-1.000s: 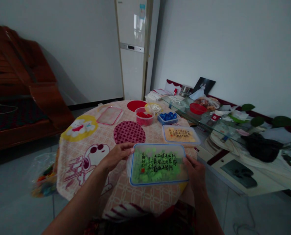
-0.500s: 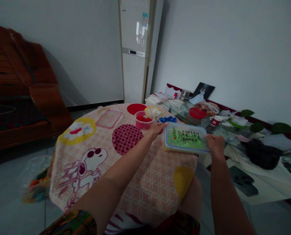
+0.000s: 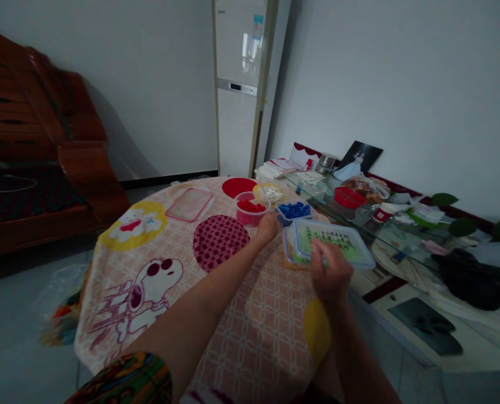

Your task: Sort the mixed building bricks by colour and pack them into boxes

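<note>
A clear plastic food container (image 3: pixel 288 247) with a blue rim sits on the cloth-covered round table, something green inside it. Its clear lid (image 3: pixel 361 255), printed with black characters, lies over it, shifted to the right. My right hand (image 3: pixel 331 269) is at the near edge of the lid with fingers curled; whether they grip the edge is unclear. My left hand (image 3: pixel 267 229) rests by the container's left back corner, its fingertips partly hidden. Just beyond it stand a tub of blue pieces (image 3: pixel 294 210) and a round tub of red pieces (image 3: pixel 250 207).
White pieces (image 3: pixel 273 193) lie in a tub behind. A red-rimmed lid (image 3: pixel 189 204) lies flat on the patterned tablecloth (image 3: pixel 258 325). On the right, a cluttered glass table (image 3: pixel 317 193) holds a red bowl (image 3: pixel 349 197), a paper cup (image 3: pixel 383 212) and a black bag (image 3: pixel 472 278).
My right hand has moved left from the container's right end to its near side. The lid now sits offset to the right, uncovering the container's left end. My view has turned slightly left.
</note>
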`<act>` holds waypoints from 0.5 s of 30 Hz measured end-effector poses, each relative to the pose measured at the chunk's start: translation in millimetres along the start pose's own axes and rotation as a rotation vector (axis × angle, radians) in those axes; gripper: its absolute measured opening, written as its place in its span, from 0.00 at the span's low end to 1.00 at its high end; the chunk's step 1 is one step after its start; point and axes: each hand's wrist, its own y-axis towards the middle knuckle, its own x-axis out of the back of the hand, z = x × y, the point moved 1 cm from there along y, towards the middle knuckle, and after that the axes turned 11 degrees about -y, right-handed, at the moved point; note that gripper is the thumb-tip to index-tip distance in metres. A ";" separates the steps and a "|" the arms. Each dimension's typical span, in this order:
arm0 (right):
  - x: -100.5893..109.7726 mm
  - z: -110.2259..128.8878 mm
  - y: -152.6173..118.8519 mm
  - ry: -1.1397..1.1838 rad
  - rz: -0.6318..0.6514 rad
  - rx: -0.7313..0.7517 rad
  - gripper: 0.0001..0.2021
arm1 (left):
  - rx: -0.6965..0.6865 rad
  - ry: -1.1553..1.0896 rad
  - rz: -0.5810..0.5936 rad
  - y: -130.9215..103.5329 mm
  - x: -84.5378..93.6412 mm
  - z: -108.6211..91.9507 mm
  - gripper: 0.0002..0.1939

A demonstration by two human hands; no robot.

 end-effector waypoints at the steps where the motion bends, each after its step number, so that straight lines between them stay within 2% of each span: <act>1: -8.8 19.1 -10.8 0.053 0.036 0.097 0.16 | -0.039 0.038 0.039 2.0 -2.3 2.6 0.28; 4: -40.2 51.3 -38.4 0.154 0.149 0.256 0.16 | -0.129 0.114 0.186 10.5 -9.3 9.3 0.31; 7: -66.7 52.0 -55.3 0.133 0.232 0.248 0.16 | -0.194 0.213 0.300 20.6 -13.6 14.8 0.30; 11: -86.0 38.9 -65.4 0.109 0.298 0.219 0.14 | -0.196 0.265 0.281 28.1 -11.6 18.5 0.18; 15: -98.4 31.5 -71.4 0.101 0.324 0.189 0.14 | -0.183 0.225 0.222 24.1 0.7 21.9 0.10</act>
